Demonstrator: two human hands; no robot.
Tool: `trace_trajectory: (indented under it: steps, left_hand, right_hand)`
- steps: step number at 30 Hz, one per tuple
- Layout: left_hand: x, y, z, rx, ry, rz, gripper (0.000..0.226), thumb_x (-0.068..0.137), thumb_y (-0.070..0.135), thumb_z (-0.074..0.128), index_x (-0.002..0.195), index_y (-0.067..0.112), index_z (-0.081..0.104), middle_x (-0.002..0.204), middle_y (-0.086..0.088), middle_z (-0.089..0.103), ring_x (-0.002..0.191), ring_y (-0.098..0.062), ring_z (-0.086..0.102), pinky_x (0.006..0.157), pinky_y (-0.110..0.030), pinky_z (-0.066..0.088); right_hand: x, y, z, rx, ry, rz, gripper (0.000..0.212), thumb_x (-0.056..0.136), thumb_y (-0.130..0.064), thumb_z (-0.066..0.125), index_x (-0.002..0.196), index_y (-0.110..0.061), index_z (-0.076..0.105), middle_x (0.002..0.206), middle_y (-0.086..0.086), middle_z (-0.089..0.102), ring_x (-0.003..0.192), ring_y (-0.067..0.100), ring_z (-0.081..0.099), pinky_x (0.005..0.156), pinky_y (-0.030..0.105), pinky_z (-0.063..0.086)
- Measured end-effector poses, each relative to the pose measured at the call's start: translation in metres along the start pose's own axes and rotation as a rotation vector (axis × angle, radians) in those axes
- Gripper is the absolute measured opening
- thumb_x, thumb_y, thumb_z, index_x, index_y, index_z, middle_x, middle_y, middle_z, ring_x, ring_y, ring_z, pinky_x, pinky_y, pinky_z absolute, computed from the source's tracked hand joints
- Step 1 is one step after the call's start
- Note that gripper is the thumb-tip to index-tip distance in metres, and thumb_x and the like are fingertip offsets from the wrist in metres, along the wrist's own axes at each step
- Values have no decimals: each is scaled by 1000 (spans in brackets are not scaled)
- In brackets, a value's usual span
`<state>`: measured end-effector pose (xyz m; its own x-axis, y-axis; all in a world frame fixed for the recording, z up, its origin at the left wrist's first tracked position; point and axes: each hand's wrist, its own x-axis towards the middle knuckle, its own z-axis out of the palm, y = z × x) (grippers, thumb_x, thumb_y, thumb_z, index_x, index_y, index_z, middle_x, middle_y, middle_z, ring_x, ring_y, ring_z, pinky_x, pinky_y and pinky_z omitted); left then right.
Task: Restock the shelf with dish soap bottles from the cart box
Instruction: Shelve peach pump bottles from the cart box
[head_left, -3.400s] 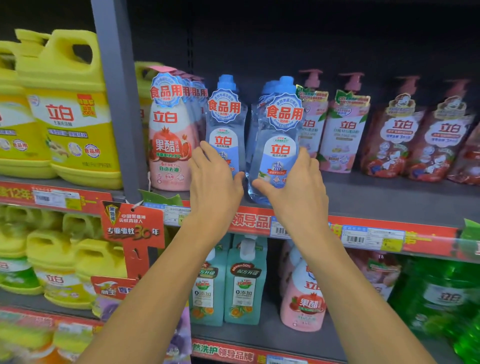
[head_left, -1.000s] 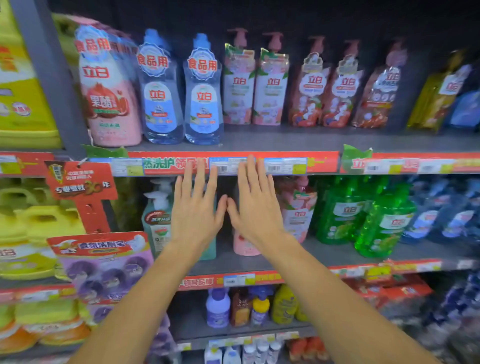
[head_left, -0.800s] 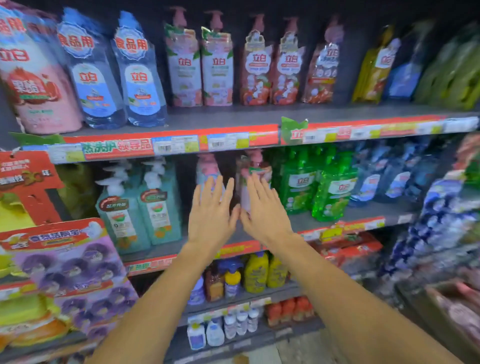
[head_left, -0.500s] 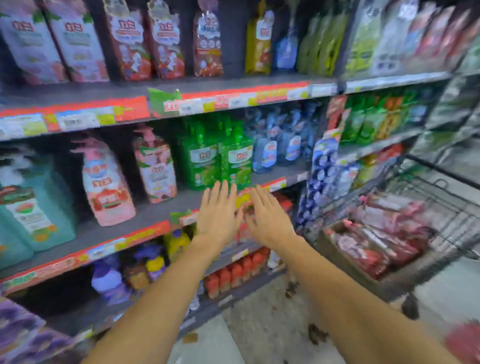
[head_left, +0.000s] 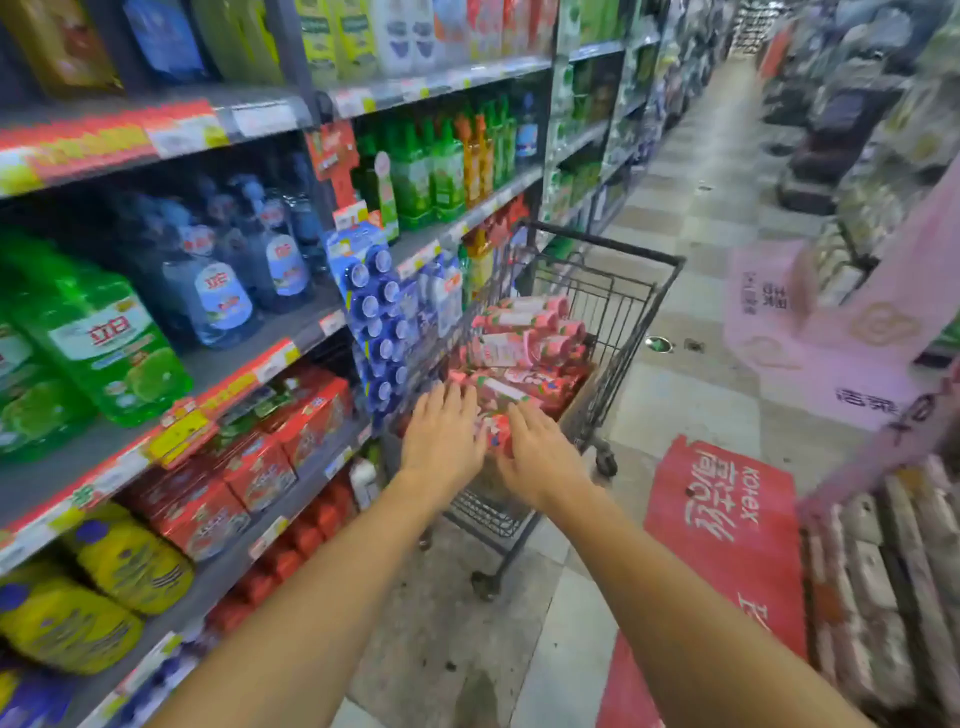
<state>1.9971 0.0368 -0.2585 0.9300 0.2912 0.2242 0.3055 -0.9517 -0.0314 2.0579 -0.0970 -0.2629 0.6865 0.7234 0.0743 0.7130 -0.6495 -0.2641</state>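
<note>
Hovering over cart (head_left: 647, 291): left hand (head_left: 441, 434), right hand (head_left: 540, 452), fingers spread, empty; pink soap bottles (head_left: 519, 358) just beyond fingertips.

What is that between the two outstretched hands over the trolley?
In the head view, a pink dish soap bottle lying in the cart shows in the gap between the left hand and right hand; neither has gripped it.

Both hands, left (head_left: 442, 437) and right (head_left: 540, 453), reached open-fingered over pink bottles (head_left: 519, 348) lying in the cart (head_left: 613, 291) beside the shelf (head_left: 249, 374)
</note>
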Motion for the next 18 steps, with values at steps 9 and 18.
trace_trajectory:
  steps: [9,18]
  left_hand:
    - [112,91,75,-81,-121,146,53,99,36,41,143,6,41,144,-12,48,137,-26,39,116,-38,29]
    - [221,104,132,-146,-255,-25,54,101,35,38,146,5,38,150,-13,43,140,-27,36,117,-38,26]
  right_hand:
    - [40,126,-1,31,-98,225,51,96,-26,51,141,-7,38,142,10,45,134,29,40,113,38,33]
    - [160,214,-3,-15,-265,197,53,98,-26,49,146,-9,36,145,9,44,134,26,39,113,36,31]
